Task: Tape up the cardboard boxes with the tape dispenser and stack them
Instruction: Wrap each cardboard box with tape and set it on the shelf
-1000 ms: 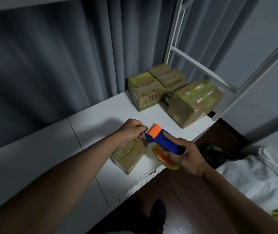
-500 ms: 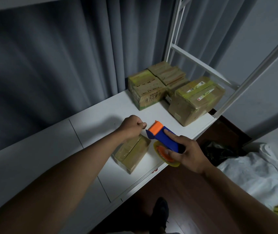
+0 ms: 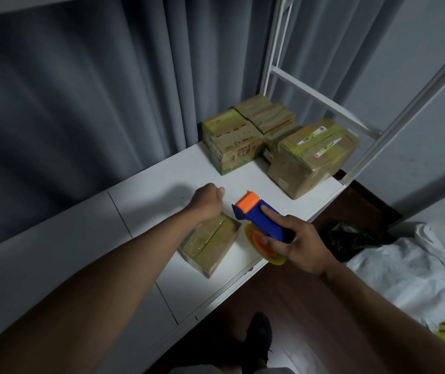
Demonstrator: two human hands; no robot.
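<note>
Bare white desk (image 3: 167, 182) lies open left of the small box (image 3: 210, 245). Taped boxes (image 3: 278, 147) and the white frame (image 3: 307, 93) block the far right corner.

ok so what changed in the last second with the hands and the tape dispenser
The left hand drew away from the blue and orange tape dispenser, toward the far end of the small brown cardboard box; whether it pinches tape is unclear. The right hand kept gripping the dispenser. The box and the stacked cardboard boxes behind stayed put.
</note>
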